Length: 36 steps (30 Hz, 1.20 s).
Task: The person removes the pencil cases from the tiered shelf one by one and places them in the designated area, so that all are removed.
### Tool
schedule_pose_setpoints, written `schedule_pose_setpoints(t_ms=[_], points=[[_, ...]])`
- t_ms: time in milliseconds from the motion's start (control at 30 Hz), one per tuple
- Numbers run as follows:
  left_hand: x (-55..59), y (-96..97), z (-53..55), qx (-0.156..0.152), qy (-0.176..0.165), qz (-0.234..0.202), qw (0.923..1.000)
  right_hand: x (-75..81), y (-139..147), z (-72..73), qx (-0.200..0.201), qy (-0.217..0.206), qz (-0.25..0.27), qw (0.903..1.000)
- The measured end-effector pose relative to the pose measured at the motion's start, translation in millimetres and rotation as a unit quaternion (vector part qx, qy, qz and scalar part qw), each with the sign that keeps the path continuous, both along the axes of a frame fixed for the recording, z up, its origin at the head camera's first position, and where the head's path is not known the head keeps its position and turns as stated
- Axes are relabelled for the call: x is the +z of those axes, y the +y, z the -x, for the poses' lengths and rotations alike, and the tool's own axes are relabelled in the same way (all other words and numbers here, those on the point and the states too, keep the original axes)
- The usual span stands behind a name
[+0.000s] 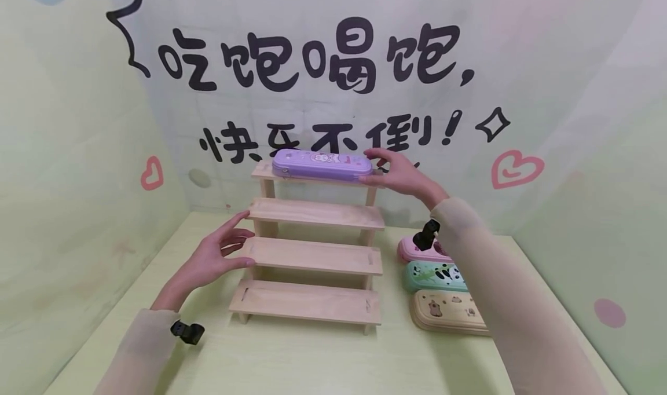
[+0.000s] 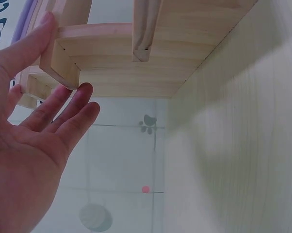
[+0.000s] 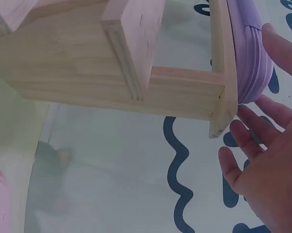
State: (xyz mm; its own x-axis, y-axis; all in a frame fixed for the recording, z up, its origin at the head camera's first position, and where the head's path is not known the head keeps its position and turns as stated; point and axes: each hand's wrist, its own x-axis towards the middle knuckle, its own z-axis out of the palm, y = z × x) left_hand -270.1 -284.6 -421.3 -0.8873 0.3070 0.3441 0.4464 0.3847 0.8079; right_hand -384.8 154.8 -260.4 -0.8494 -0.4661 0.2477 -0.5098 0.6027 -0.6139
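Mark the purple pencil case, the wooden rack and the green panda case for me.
purple pencil case [image 1: 321,164], head view, middle of its lid.
wooden rack [image 1: 312,256], head view, third step's top board.
green panda case [image 1: 435,275], head view, middle of its lid.

Your left hand [image 2: 29,145] is spread open, fingers straight; the forefinger lies against the end of a wooden shelf [image 2: 131,58], and the other fingertips reach just under its rounded corner. A purple edge [image 2: 25,22] shows behind.

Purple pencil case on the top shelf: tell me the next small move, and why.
Probably draw the right hand back. The purple pencil case already lies flat on the top shelf, fingers straight at its right end with no grip, while the left hand touches the rack's left side.
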Motion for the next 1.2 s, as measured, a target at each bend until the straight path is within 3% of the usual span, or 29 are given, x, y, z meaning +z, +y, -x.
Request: schedule_pose_setpoints(t_ms=[267, 733, 1200], points=[[0.1, 0.8, -0.7, 0.000, -0.007, -0.001, 1.0000, 1.3, -12.2, 5.5, 0.005, -0.006, -0.007, 0.9999], [2.0, 2.7, -2.5, 0.004, -0.008, 0.002, 1.0000, 1.1, -5.9, 7.0, -0.003, -0.015, 0.004, 0.9999], [2.2, 2.9, -2.4, 0.004, -0.009, 0.003, 0.9999, -2.4, -6.8, 8.2, -0.002, -0.053, 0.015, 0.9985]])
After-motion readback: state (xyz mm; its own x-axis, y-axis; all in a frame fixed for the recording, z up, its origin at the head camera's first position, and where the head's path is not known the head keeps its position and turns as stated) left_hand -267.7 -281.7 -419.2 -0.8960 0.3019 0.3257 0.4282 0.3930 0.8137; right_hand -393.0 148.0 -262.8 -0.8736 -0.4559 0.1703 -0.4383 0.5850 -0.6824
